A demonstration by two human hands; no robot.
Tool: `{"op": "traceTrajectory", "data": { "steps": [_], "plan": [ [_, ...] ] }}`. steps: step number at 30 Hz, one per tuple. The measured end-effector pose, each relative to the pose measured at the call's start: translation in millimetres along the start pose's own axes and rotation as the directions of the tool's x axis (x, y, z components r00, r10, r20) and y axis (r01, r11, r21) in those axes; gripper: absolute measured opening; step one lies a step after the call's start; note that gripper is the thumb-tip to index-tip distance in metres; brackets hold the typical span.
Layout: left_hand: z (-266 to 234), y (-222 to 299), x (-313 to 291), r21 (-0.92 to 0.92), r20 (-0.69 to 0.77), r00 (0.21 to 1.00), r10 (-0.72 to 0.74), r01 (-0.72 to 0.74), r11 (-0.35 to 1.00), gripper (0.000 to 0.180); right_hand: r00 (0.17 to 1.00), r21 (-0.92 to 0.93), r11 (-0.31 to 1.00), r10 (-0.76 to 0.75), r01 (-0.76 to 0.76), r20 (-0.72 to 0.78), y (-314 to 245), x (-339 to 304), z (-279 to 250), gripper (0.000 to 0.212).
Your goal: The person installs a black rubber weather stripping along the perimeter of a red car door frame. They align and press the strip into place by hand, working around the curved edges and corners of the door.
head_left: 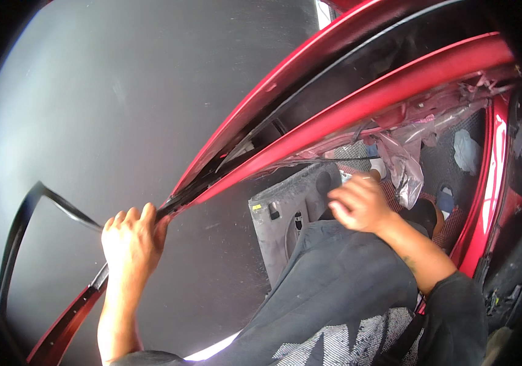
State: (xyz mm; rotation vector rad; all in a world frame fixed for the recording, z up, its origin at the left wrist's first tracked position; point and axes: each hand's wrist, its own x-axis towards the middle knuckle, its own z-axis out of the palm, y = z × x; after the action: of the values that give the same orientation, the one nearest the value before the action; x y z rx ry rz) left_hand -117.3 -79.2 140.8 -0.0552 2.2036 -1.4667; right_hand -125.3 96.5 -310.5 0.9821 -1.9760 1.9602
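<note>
A red car door frame (340, 110) slants across the view, its window edge lined in black. At its left end my left hand (131, 236) is closed over the frame, fingers wrapped on the far side. From beside that hand a black rubber seal strip (21, 226) hangs loose in a bent loop. The frame carries on below the hand as a red pillar (65, 326). My right hand (362, 201) hovers in front of my body, its fingers loosely bent and slightly blurred. Nothing shows in it, and it appears apart from the door.
A grey door trim panel (279, 213) with cut-outs stands by my legs. Torn clear plastic sheeting (404, 165) hangs from the door's inner side. A red car body pillar (487, 189) rises at the right. A pale cloth-like piece (467, 151) and a blue item (446, 200) lie on the floor.
</note>
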Motion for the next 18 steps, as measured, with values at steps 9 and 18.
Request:
{"op": "traceTrajectory", "data": {
  "steps": [9,18],
  "plan": [
    [-19.4,-30.8,-43.7,0.029,-0.166,0.983,-0.077,0.083,0.996,0.028,0.824,0.345,0.788,-0.563,0.511,0.065,-128.4,125.6,61.7,0.024],
    [7.8,-32.4,-73.6,0.002,-0.282,0.945,0.164,-0.17,0.985,0.025,0.886,0.393,0.805,-0.46,0.444,-0.059,-198.1,157.7,90.3,0.011]
  ]
}}
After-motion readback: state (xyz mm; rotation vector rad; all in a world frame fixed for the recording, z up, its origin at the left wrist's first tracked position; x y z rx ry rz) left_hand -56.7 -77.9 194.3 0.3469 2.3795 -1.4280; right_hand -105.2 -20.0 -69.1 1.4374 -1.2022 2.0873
